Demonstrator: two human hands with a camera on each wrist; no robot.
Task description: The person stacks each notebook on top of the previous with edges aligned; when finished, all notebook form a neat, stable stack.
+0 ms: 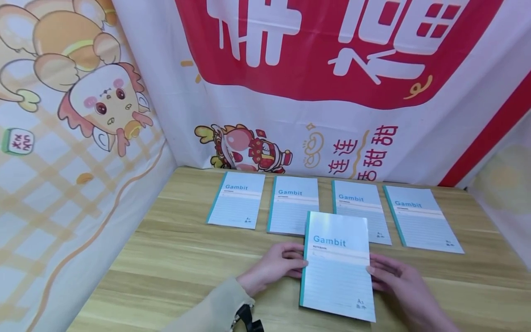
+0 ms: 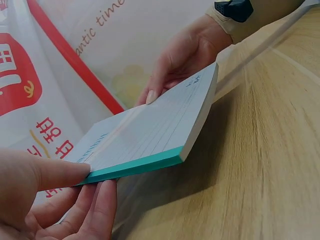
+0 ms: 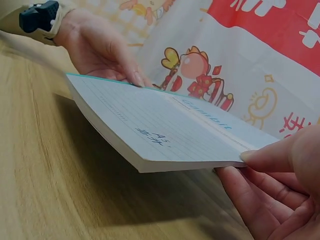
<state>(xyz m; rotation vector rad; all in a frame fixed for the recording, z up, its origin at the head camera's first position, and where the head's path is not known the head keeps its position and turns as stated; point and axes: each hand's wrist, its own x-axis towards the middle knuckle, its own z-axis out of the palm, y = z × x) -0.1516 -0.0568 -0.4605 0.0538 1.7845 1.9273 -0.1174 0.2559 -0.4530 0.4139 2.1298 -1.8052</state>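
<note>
A light blue Gambit notebook with a teal spine is held between both hands, raised off the table as the wrist views show. The left hand pinches its spine edge, thumb on the cover and fingers beneath. On the opposite edge, the right hand pinches with the thumb on top. In the left wrist view the notebook is tilted over its shadow, the left hand at the spine. The right wrist view has the right hand gripping the page edge of the notebook.
Behind lie several similar notebooks in a row on the wooden table: one at far left, a second, a third partly covered by the held one, and one at right. A printed curtain hangs behind.
</note>
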